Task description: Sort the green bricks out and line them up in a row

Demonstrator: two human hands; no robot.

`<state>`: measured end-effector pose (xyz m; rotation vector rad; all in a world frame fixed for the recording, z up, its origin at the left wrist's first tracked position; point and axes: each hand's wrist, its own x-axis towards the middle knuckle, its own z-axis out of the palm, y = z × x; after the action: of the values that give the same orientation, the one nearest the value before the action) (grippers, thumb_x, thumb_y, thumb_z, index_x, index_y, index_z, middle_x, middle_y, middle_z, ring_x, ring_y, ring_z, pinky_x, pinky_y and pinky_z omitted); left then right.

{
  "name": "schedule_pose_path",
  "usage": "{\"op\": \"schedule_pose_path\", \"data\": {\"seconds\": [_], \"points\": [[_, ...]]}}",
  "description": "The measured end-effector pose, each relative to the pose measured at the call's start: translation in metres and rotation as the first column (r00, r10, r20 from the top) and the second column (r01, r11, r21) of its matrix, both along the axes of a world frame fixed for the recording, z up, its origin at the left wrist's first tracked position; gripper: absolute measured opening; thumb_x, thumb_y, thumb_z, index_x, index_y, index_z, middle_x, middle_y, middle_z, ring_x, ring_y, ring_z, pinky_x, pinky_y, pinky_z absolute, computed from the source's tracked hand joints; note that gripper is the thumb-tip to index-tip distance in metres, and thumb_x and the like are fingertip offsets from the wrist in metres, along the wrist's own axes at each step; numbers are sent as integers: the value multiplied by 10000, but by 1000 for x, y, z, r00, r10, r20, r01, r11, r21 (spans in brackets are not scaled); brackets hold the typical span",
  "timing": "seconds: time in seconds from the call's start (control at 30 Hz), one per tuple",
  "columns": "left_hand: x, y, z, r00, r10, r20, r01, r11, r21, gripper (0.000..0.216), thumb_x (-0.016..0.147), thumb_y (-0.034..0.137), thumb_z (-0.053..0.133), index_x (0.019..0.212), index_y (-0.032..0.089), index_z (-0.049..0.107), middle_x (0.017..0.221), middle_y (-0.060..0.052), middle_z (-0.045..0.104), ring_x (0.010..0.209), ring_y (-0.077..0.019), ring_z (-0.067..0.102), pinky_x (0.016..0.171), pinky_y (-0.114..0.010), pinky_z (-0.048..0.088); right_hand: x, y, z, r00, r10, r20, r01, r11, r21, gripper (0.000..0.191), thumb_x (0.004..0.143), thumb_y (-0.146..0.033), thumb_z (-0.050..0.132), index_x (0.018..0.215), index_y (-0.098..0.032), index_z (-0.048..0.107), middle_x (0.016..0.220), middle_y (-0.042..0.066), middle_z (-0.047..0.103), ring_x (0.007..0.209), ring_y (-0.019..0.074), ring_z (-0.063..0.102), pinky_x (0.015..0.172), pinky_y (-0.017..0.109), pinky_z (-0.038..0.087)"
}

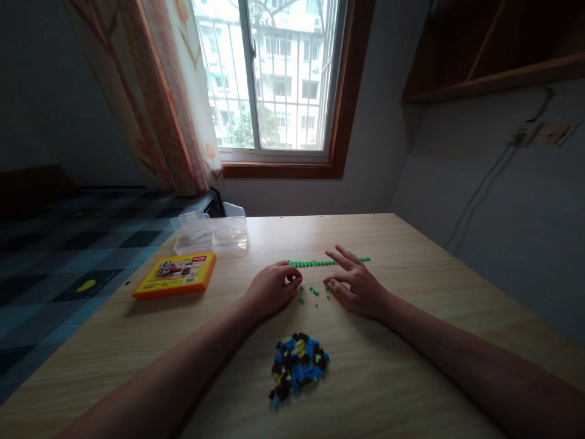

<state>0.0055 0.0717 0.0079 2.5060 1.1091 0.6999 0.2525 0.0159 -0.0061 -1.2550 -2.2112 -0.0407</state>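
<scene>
We are finding a green row [311,264] aligned beyond the curled left hand [274,285], whose grip we cannot determine, and the spread-fingered right hand [359,288], with loose green pieces [315,293] lying unaligned between them and a mixed pile [300,366] sitting unsorted on their near side.

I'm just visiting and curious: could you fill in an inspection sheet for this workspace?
Surface: pale wood-grain table.
Job's things: row of green pieces, loose green pieces nearer the person, mixed pile of blue, brown and yellow pieces nearer still.
Clutter: orange box and transparent plastic trays at the left.
Left hand: fingers curled by the row's left end; grip unclear.
Right hand: some fingers extended over the row, thumb near loose pieces; grip unclear.
Cables: one cable runs down the right wall from a socket.
Surroundings: barred window ahead, curtain, checked bedding left.
</scene>
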Motion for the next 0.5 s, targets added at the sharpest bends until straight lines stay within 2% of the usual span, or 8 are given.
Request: {"op": "schedule_pose_path", "data": {"seconds": [0.23, 0.5], "points": [[-1, 0, 0, 1000, -16, -1, 17, 1000, 18, 189, 871, 261, 554, 862, 205, 734, 868, -29, 654, 646, -117, 552, 647, -247, 423, 8, 2, -2, 990, -125, -57, 125, 992, -16, 231, 854, -217, 566, 892, -228, 793, 1506, 67, 432, 1466, 332, 231, 1154, 597, 254], [-2, -2, 3, 1000, -21, -19, 22, 1000, 20, 202, 865, 234, 542, 873, 210, 742, 893, -35, 657, 664, -123, 566, 657, -250, 442, 1, -8, 2, 999, 46, -21, -45, 997, 64, 240, 842, -194, 570, 897, -254, 795, 1527, 34, 398, 1465, 330, 236, 1155, 603, 236]]}}
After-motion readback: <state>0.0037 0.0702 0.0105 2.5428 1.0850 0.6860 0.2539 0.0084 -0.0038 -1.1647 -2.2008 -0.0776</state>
